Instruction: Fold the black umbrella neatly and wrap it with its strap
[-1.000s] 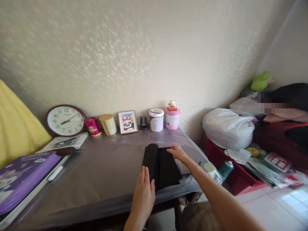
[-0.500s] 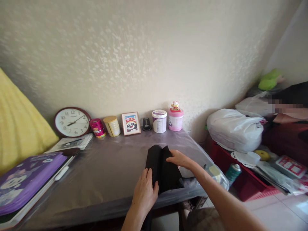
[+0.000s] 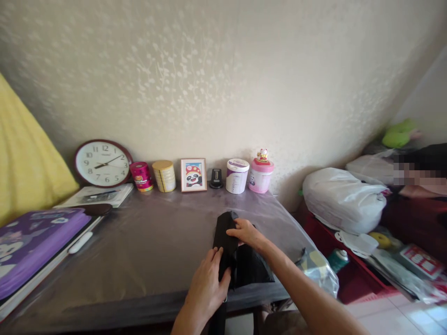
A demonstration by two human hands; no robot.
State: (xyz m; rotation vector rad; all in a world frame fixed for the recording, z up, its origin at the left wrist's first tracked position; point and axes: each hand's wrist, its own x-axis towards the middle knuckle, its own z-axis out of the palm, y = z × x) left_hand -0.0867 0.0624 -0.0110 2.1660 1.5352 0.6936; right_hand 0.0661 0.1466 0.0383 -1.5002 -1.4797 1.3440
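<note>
A black folded piece of fabric (image 3: 224, 232) lies near the front edge of the table, with a flatter black part (image 3: 252, 270) spread to its right. Its exact kind I cannot make out. My left hand (image 3: 206, 281) grips the near left side, fingers along the top and thumb on the close edge. Up at the far end, my right hand (image 3: 247, 234) pinches a layer turned over onto the folded part. Below my left hand a black strap (image 3: 219, 318) hangs past the table edge.
Along the wall stand a clock (image 3: 103, 163), a magenta can (image 3: 141, 177), a yellow-lidded can (image 3: 164, 177), a panda picture frame (image 3: 193, 176) and two tubs (image 3: 237, 177). A purple case (image 3: 42, 246) lies left. At right, a person (image 3: 419, 204) is near white bags (image 3: 344, 200).
My right hand has moved left, carrying the raised right flap over onto the folded part. My left hand stays on the near side. The view has shifted slightly.
</note>
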